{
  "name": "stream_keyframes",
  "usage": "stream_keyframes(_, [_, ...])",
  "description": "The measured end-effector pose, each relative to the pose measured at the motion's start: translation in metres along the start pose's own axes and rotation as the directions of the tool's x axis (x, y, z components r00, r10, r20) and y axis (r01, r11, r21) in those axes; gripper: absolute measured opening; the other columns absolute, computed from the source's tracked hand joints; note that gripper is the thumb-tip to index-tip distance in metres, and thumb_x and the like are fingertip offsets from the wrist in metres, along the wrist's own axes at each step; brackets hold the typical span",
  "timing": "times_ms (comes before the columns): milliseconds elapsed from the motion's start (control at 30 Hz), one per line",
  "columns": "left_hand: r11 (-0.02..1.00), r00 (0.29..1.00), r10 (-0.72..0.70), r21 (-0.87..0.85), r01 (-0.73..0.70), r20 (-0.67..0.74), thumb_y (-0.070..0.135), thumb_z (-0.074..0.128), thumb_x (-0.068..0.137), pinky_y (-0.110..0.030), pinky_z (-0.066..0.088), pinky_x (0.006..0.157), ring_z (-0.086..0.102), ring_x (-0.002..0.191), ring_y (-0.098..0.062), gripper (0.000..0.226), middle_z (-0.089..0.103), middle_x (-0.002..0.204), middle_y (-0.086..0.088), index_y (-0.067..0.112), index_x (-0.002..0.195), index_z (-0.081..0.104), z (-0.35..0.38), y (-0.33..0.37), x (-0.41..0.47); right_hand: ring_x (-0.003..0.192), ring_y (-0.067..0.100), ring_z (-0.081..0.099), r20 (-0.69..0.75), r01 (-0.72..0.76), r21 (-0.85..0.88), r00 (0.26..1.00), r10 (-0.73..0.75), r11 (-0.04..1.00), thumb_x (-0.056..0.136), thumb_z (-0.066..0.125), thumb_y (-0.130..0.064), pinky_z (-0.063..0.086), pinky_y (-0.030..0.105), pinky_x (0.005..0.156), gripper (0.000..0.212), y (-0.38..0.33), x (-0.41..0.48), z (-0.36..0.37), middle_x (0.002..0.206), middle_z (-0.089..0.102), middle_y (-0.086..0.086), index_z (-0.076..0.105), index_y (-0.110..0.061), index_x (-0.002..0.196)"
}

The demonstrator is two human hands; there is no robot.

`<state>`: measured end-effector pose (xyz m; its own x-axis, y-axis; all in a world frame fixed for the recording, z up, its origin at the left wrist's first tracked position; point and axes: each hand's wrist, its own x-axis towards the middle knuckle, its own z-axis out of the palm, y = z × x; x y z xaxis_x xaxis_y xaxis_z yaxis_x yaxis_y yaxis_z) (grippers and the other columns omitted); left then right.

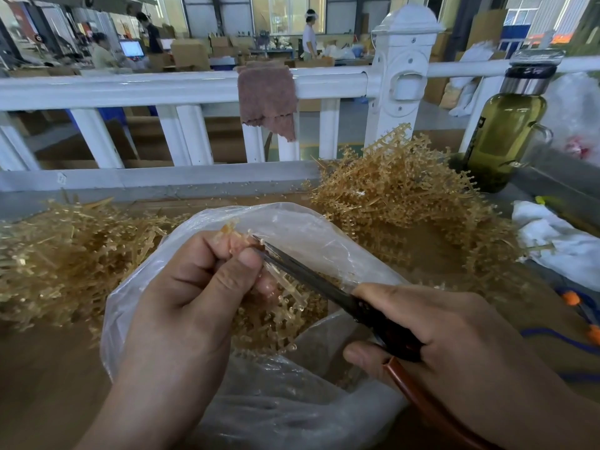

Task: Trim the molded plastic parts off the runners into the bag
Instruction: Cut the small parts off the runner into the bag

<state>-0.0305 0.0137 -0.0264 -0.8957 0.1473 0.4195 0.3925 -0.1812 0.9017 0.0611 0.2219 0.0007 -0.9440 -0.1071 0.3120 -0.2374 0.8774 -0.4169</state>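
While above the bag [292, 222], left hand [191, 287] with grip tight on a runner [287, 292], right hand [438, 329] with grip round scissors [311, 277].

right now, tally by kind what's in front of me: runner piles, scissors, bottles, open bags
runner piles: 2
scissors: 1
bottle: 1
open bag: 1
total: 5

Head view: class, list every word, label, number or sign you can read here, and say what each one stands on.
Nothing here reads clearly.
On the green bottle, a label strip: too blurred to read.
On the white railing, a small sticker: too small to read.
In the background, a monitor: blurred, unreadable.
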Motion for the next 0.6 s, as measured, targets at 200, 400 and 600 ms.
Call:
stream_keyframes(200, [1.0,1.0,0.002,-0.005,-0.002,0.015,0.041,0.069,0.079,-0.032,0.055,0.064,0.063,0.066,-0.017,0.018,0.066,0.07,-0.005,0.023,0.078,0.068,-0.0003,0.0016,0.0,0.071,-0.003,0.061,-0.039,0.02,-0.009,0.999,-0.021,1.0,0.08,0.053,-0.067,0.047,0.017,0.068,0.045,0.0011,0.0011,0.0005,0.081,0.065,-0.022,0.063,-0.041,0.115])
stream_keyframes(400, [1.0,1.0,0.013,0.015,-0.013,-0.012,0.041,0.07,0.078,-0.026,0.055,0.057,0.064,0.062,-0.015,0.019,0.067,0.067,-0.004,0.023,0.077,0.068,0.0002,0.0007,-0.0006,0.066,-0.001,0.06,-0.057,0.046,-0.029,0.997,-0.047,0.999,0.081,0.053,-0.065,0.048,0.019,0.061,0.047,-0.0001,0.0007,-0.0001,0.076,0.065,-0.019,0.069,-0.034,0.112])
stream_keyframes(600, [1.0,1.0,0.016,0.027,-0.015,-0.007,0.042,0.068,0.078,-0.035,0.052,0.063,0.063,0.064,-0.015,0.018,0.067,0.068,-0.004,0.023,0.078,0.068,-0.0001,-0.0007,-0.0013,0.066,-0.001,0.059,-0.06,0.046,-0.049,0.997,-0.049,0.998,0.082,0.052,-0.064,0.047,0.021,0.062,0.043,0.0005,0.0008,0.0001,0.076,0.064,-0.021,0.069,-0.034,0.107])
